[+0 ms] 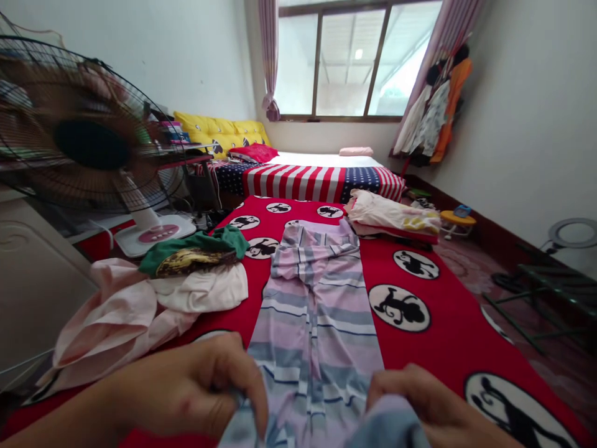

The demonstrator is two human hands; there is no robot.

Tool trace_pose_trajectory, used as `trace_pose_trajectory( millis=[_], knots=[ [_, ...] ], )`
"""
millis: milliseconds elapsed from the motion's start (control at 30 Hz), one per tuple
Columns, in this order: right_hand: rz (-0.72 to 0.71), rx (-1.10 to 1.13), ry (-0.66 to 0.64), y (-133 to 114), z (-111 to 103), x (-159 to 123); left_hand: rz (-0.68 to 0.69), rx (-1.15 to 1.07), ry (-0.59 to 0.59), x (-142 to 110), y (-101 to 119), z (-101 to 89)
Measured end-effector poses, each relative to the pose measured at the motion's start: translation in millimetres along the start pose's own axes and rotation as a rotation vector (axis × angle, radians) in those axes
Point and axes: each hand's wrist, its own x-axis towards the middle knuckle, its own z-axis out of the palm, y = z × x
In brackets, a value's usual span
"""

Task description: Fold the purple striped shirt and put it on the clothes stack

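A pair of striped pyjama trousers (314,323) in lilac, grey and blue lies stretched lengthwise on a red bedspread with black-and-white monkey circles (410,336). At the bottom of the view, my left hand (196,389) pinches the near end of one trouser leg, its fingers curled over the cloth. My right hand (415,398) grips the near end of the other leg, with a fold of pale blue cloth bunched in front of it. The fingertips of both hands are partly hidden in the fabric.
A pile of pink and cream clothes with a green garment (193,246) lies to the left of the trousers. A folded pale garment (392,214) lies beyond them. A standing electric fan (88,140) is at the left, and a bed with a stars-and-stripes cover (312,180) is ahead.
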Motion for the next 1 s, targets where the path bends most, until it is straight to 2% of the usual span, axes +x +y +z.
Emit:
trace_pose_trajectory(
  millis=[33,100,200,267,367,433,500,567,633,700,767,867,1000],
  knots=[
    [0.025,0.074,-0.038,-5,-5,16,-0.002,-0.057,-0.041,20,6,-3.6],
    [0.029,0.175,-0.033,-11,-15,47,-0.033,-0.168,0.041,60,2,-12.8],
    [0.059,0.197,0.077,-1,-28,83,-0.081,-0.284,0.243,113,-29,-28.9],
    [0.139,0.208,0.124,13,-33,96,-0.069,-0.295,0.355,135,-51,-37.0],
    [0.175,0.184,0.162,32,-41,103,-0.017,-0.179,0.433,144,-66,-42.5],
    [0.101,0.071,0.150,35,-49,104,0.030,0.046,0.478,142,-63,-45.1],
    [0.003,-0.122,0.172,31,-60,107,0.051,0.315,0.574,141,-55,-50.5],
    [-0.088,-0.326,0.285,23,-74,116,0.069,0.513,0.705,146,-49,-59.7],
    [-0.175,-0.478,0.475,18,-89,135,0.138,0.619,0.810,159,-45,-70.7],
    [-0.253,-0.547,0.640,17,-104,160,0.247,0.690,0.822,179,-44,-79.7],
    [-0.290,-0.556,0.733,19,-118,188,0.323,0.743,0.786,200,-44,-84.1],
    [-0.249,-0.571,0.759,22,-137,223,0.327,0.797,0.777,227,-43,-82.5],
    [-0.163,-0.651,0.760,18,-157,248,0.266,0.785,0.820,245,-44,-77.2]
  ],
)
